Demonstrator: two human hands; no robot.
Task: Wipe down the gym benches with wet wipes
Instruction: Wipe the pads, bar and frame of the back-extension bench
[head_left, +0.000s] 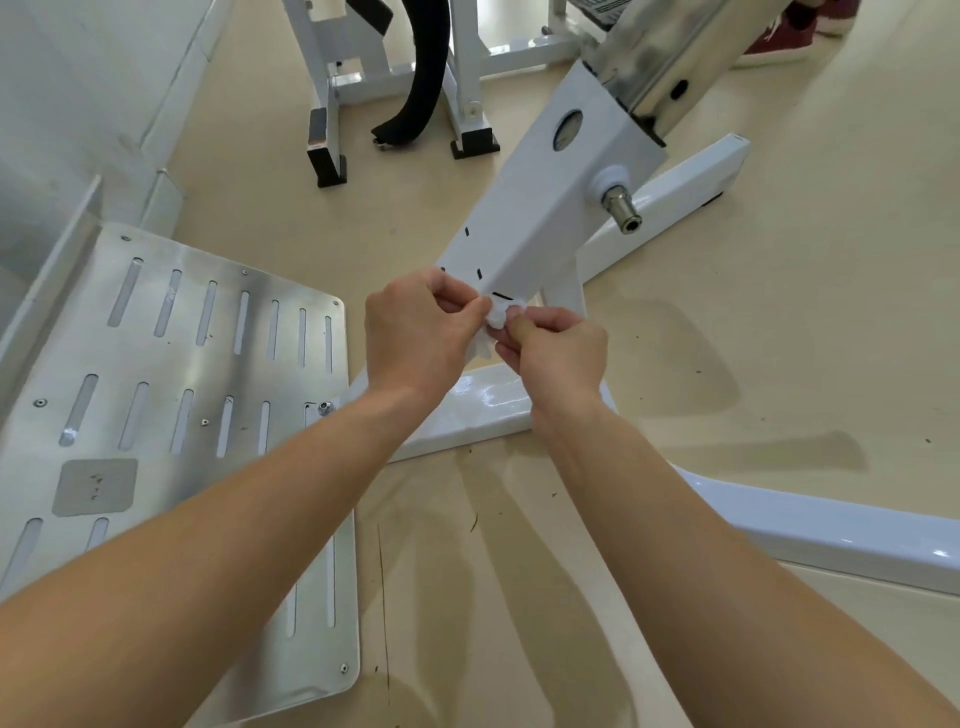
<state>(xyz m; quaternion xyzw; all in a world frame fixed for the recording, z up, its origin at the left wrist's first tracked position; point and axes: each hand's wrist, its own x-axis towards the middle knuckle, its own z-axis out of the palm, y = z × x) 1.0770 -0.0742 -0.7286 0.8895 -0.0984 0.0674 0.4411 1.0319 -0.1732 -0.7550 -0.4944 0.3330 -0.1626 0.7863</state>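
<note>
My left hand (415, 332) and right hand (553, 345) both pinch the wet wipe (496, 319); I should unfold it flat (more cleaning surface) before wiping the white frame (530, 223).

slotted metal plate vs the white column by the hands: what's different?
Finish: the slotted metal plate is bare brushed metal; the white column is painted.
Openings: the plate has rows of long slots; the column has a few short black slots and one round hole.
Pose: the plate lies low at left; the column slopes up and away.
Shared: both are rigid gym-machine parts.
</note>
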